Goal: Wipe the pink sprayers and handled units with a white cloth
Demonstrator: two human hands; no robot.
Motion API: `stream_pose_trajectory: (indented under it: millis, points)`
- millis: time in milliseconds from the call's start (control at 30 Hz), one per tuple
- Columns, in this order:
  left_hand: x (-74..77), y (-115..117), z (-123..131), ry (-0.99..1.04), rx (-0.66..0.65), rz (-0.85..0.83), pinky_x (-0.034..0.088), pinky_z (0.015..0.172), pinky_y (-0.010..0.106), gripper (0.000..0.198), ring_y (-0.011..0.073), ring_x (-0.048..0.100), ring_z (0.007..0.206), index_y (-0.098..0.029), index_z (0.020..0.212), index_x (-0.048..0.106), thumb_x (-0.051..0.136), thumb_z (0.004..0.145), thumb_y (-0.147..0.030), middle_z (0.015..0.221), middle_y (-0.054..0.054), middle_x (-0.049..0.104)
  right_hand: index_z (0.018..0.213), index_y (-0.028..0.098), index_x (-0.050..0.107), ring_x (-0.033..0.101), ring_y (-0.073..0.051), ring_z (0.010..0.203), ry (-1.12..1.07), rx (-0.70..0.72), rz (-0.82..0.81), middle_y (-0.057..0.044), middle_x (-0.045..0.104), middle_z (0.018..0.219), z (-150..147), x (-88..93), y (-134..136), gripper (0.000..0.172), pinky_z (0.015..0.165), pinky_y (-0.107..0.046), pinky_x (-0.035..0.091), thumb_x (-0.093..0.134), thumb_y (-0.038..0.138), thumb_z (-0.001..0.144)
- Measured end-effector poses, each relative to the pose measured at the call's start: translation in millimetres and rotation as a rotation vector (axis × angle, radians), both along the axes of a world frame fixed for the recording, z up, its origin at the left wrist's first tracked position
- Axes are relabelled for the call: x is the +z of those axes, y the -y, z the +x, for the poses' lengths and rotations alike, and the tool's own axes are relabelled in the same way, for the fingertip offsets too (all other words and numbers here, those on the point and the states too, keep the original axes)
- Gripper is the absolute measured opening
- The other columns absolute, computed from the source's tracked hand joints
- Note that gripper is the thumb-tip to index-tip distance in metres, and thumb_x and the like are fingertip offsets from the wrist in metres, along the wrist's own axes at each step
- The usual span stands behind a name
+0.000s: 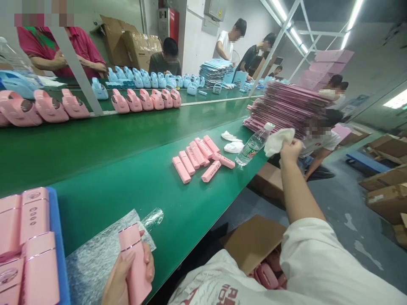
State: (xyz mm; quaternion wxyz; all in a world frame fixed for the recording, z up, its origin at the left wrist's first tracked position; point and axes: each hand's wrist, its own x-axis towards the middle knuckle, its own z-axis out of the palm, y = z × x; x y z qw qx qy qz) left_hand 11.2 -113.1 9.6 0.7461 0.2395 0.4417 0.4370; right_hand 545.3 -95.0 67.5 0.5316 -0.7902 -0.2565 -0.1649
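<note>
My left hand (119,271) is wrapped round a pink rectangular handset-like case (136,262) with a shiny band near its top. Beneath it lies a grey-white speckled sheet (95,250) with a piece of clear plastic film (153,218) at its far corner. Out to the right, my right hand (291,150) pinches a white cloth (278,142) in the air, close to a clear water bottle (254,146) on the green table (127,182). Several similar pink cases (193,154) lie in a loose group left of the bottle, with crumpled white cloths (233,147) behind them.
A blue tray (57,254) at the near left holds more pink cases. Pink devices with handles (146,101) and blue ones (152,79) line the far side. Pink flat sheets (286,106) are stacked at right. A cardboard box (254,243) stands below the table edge; co-workers sit around.
</note>
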Motion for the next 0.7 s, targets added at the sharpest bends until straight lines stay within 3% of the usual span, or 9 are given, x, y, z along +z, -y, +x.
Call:
stream_pose_trajectory:
  millis: [100, 167, 233, 333, 500, 600, 700]
  points:
    - [-2.9, 0, -1, -0.004, -0.005, -0.002, 0.037, 0.039, 0.017, 0.059, 0.0070, 0.042, 0.040, -0.026, 0.117, 0.051, 0.072, 0.065, -0.047, 0.058, -0.006, 0.048, 0.120, 0.013, 0.051, 0.058, -0.018, 0.101, 0.148, 0.048, 0.002, -0.010, 0.059, 0.115, -2, 35.1, -11, 0.029, 0.090, -0.038, 0.047, 0.047, 0.022, 0.093]
    - [-3.8, 0, -1, -0.003, -0.004, 0.003, 0.037, 0.039, 0.017, 0.060, 0.0069, 0.042, 0.040, -0.025, 0.117, 0.051, 0.072, 0.066, -0.047, 0.058, -0.006, 0.048, 0.110, 0.013, 0.057, 0.058, -0.019, 0.099, 0.235, 0.129, -0.057, -0.010, 0.062, 0.107, -11, 46.0, -19, 0.024, 0.092, -0.037, 0.045, 0.051, 0.019, 0.087]
    - [-4.3, 0, -1, 0.004, 0.000, 0.017, 0.037, 0.039, 0.016, 0.059, 0.0065, 0.042, 0.040, -0.025, 0.117, 0.051, 0.072, 0.067, -0.047, 0.058, -0.006, 0.048, 0.101, 0.014, 0.059, 0.056, -0.023, 0.102, 0.304, 0.195, -0.115, -0.012, 0.062, 0.105, -22, 46.5, -27, 0.024, 0.094, -0.038, 0.042, 0.062, 0.020, 0.078]
    - [-5.5, 1, -2, 0.013, -0.001, 0.030, 0.037, 0.039, 0.017, 0.056, 0.0065, 0.043, 0.040, -0.025, 0.117, 0.051, 0.071, 0.069, -0.047, 0.059, -0.006, 0.049, 0.104, 0.014, 0.054, 0.050, -0.027, 0.110, 0.377, 0.181, -0.131, -0.016, 0.055, 0.114, -34, 36.0, -37, 0.041, 0.093, -0.040, 0.040, 0.069, 0.023, 0.067]
    - [-8.1, 2, -4, 0.034, -0.025, 0.033, 0.038, 0.039, 0.018, 0.057, 0.0082, 0.045, 0.041, -0.025, 0.117, 0.050, 0.072, 0.068, -0.046, 0.059, -0.005, 0.051, 0.105, 0.017, 0.050, 0.052, -0.021, 0.098, 0.310, 0.080, 0.007, -0.013, 0.058, 0.108, -26, 23.0, -45, 0.031, 0.087, -0.036, 0.040, 0.061, 0.023, 0.076]
    - [-9.1, 2, -3, 0.025, -0.017, 0.043, 0.038, 0.039, 0.018, 0.061, 0.0080, 0.044, 0.040, -0.024, 0.117, 0.049, 0.073, 0.066, -0.048, 0.058, -0.005, 0.050, 0.104, 0.015, 0.053, 0.055, -0.018, 0.091, 0.236, -0.015, 0.147, -0.008, 0.060, 0.102, -13, 26.2, -38, 0.026, 0.087, -0.037, 0.043, 0.061, 0.025, 0.081]
    - [-9.5, 2, -1, 0.010, -0.001, 0.053, 0.037, 0.038, 0.017, 0.064, 0.0074, 0.043, 0.038, -0.024, 0.118, 0.048, 0.073, 0.065, -0.050, 0.057, -0.006, 0.050, 0.111, 0.015, 0.055, 0.056, -0.019, 0.099, 0.169, -0.116, 0.327, -0.008, 0.057, 0.111, -4, 30.8, -21, 0.029, 0.090, -0.042, 0.045, 0.056, 0.033, 0.089]
